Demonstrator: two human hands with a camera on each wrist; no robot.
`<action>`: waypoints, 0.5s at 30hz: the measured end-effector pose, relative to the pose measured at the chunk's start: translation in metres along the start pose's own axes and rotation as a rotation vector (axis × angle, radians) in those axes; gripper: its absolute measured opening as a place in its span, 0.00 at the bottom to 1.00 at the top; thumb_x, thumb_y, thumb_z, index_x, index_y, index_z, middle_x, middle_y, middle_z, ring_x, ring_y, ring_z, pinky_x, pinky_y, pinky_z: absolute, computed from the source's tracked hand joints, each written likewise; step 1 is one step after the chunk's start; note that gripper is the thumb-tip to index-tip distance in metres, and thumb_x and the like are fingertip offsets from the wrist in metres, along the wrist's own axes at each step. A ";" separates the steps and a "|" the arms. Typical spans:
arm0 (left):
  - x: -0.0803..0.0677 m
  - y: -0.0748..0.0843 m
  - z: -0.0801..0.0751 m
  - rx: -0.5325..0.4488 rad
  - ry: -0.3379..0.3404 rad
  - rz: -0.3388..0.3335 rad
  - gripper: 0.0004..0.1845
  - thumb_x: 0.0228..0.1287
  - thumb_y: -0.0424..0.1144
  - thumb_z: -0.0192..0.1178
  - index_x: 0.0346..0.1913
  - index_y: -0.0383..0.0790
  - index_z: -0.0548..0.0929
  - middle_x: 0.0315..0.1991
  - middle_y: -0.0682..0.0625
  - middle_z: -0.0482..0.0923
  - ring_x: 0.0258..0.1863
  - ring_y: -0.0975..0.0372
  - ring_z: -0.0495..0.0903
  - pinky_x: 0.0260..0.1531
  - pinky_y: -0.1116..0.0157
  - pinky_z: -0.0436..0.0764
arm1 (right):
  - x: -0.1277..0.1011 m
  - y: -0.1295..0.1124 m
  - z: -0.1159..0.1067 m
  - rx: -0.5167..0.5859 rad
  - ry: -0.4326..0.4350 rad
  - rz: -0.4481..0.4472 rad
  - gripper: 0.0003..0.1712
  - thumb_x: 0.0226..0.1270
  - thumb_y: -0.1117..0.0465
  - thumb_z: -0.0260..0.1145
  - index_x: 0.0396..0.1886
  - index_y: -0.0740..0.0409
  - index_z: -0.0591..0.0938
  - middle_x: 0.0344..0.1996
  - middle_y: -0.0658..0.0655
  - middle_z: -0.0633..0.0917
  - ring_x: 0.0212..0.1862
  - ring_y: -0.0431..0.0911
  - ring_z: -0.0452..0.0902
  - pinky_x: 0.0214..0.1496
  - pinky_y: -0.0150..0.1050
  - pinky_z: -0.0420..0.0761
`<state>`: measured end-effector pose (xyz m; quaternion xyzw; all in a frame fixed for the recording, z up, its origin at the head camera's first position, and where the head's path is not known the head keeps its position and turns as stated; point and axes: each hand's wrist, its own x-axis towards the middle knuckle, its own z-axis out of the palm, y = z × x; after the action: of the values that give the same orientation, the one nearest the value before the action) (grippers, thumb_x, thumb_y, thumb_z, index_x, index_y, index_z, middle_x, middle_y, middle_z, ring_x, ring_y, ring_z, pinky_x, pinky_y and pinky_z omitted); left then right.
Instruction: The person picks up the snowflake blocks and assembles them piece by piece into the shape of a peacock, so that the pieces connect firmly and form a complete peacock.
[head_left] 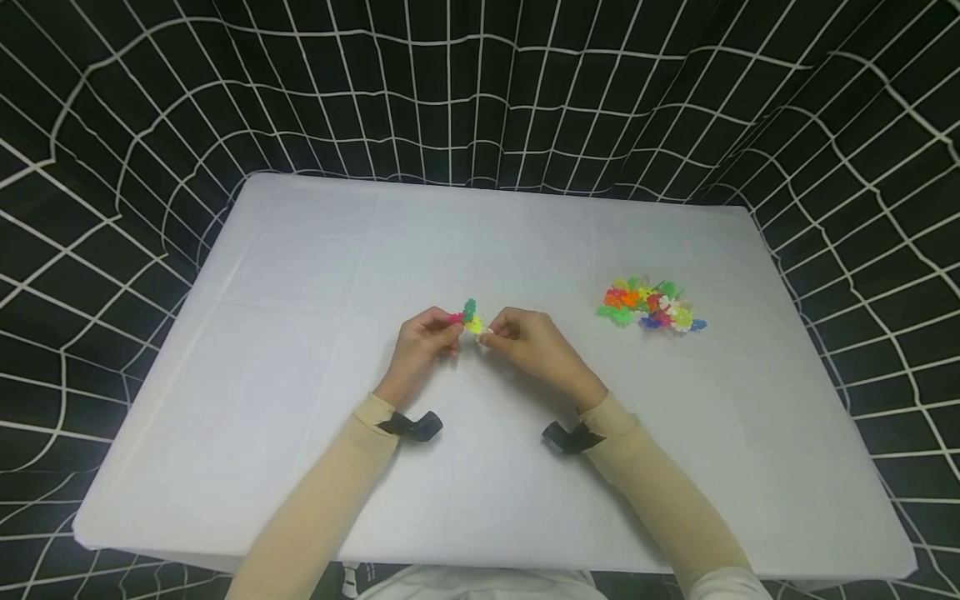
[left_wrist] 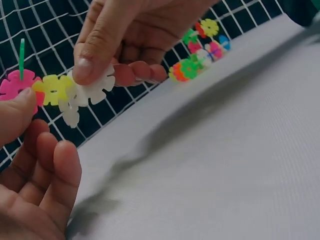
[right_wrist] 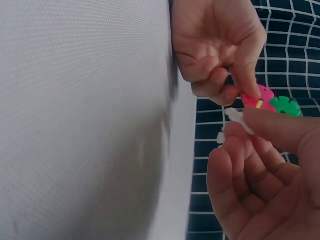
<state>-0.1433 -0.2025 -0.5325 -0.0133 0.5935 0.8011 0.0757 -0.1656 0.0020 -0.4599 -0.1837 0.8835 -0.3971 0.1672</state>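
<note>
Right now both hands meet just above the white table (head_left: 300, 275), near its middle. Left hand (head_left: 423, 342) pinches the pink disc (left_wrist: 17, 85) between thumb and fingers, steadying the little chain of snowflake pieces (head_left: 471, 317) so it doesn't twist. Right hand (head_left: 528, 337) pinches a white disc (left_wrist: 95, 87) at the chain's other end, slots lined up edge to edge. Right of the chain, well apart, lies the loose pile of coloured discs (head_left: 648, 306). Bare cloth all round the chain, every table edge far off.
</note>
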 end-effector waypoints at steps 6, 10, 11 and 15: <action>0.000 0.002 0.004 0.102 -0.034 0.048 0.04 0.66 0.28 0.63 0.40 0.30 0.80 0.34 0.44 0.80 0.25 0.63 0.77 0.27 0.70 0.81 | 0.002 0.004 0.001 -0.057 0.030 -0.007 0.07 0.66 0.58 0.73 0.33 0.55 0.85 0.27 0.52 0.86 0.28 0.43 0.72 0.29 0.35 0.73; 0.001 0.001 0.005 0.110 -0.054 0.051 0.06 0.67 0.27 0.62 0.41 0.26 0.78 0.33 0.43 0.79 0.25 0.63 0.77 0.28 0.70 0.81 | 0.003 0.004 0.001 -0.070 0.026 -0.007 0.07 0.65 0.59 0.73 0.31 0.55 0.84 0.25 0.52 0.85 0.27 0.43 0.71 0.28 0.34 0.72; 0.002 0.001 0.005 0.117 -0.058 0.055 0.05 0.68 0.27 0.61 0.41 0.26 0.78 0.33 0.43 0.79 0.25 0.63 0.77 0.28 0.70 0.81 | 0.003 0.005 0.002 -0.062 0.020 -0.001 0.07 0.65 0.59 0.73 0.32 0.56 0.84 0.26 0.52 0.86 0.28 0.42 0.71 0.29 0.34 0.72; 0.000 0.000 0.007 0.152 -0.062 0.082 0.07 0.72 0.29 0.58 0.44 0.27 0.74 0.30 0.45 0.77 0.25 0.62 0.77 0.27 0.70 0.80 | 0.003 0.007 0.007 -0.004 -0.016 0.023 0.07 0.66 0.58 0.72 0.35 0.57 0.85 0.28 0.53 0.87 0.30 0.42 0.74 0.32 0.34 0.74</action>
<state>-0.1427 -0.1958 -0.5299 0.0417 0.6501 0.7562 0.0621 -0.1669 0.0005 -0.4699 -0.1772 0.8851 -0.3917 0.1784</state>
